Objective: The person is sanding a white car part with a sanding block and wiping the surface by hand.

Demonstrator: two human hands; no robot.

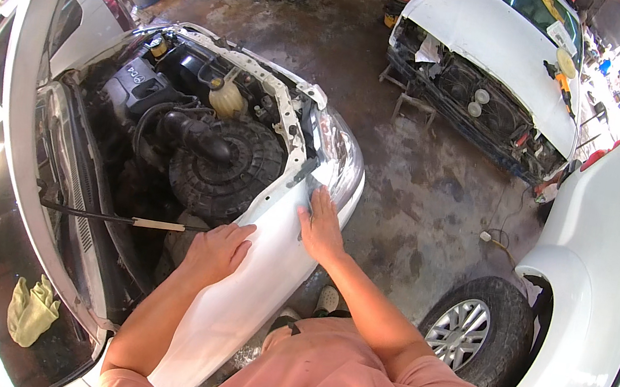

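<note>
My right hand [321,227] lies flat on the white front fender [267,267] beside the headlight [338,158], fingers stretched upward. A grey patch shows at its fingertips; I cannot tell whether it is bare filler or a thin sheet. Along the fender's inner edge rests my left hand [218,253], its fingers loosely bent over the top and nothing seen in them. Beside that hand ends a thin black rod [94,215] with a pale wrapped section. The engine bay [153,170] stands uncovered, with a black round air filter housing [231,158] and a yellowed fluid tank [226,97].
The raised hood [21,62] curves along the left. A pale green glove [32,310] lies on the windshield. Across the stained floor [424,179] stands a white car [485,43] without its front bumper. Another white vehicle [595,268] and a wheel [466,329] are at right.
</note>
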